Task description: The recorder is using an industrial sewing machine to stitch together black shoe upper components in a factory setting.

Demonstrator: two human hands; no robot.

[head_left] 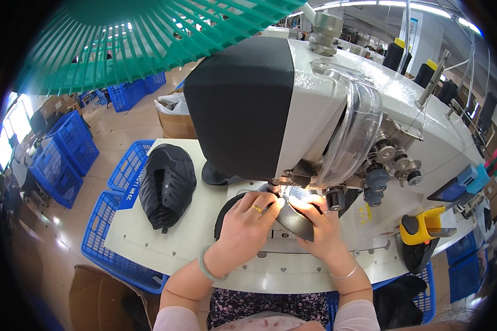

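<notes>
Both hands work at the needle area of a large white and black sewing machine [237,105]. Beneath its lit head lies a dark grey shoe upper [294,222]. My left hand [247,218], with a ring and a pale bangle, pinches the upper's left edge, thumb and index finger close to the needle. My right hand [321,226] grips the right side of the piece, fingers bent over its edge. Part of the upper is hidden by my fingers and the machine head. Left of my hands, a black shoe upper [167,186] rests on the pale table [204,251].
A green fan guard [149,44] hangs at the upper left. Blue crates [102,237] stand beside the table, and an open cardboard box [99,292] is at the lower left. A yellow holder [419,226] sits on the table's right. Thread cones [395,55] stand behind the machine.
</notes>
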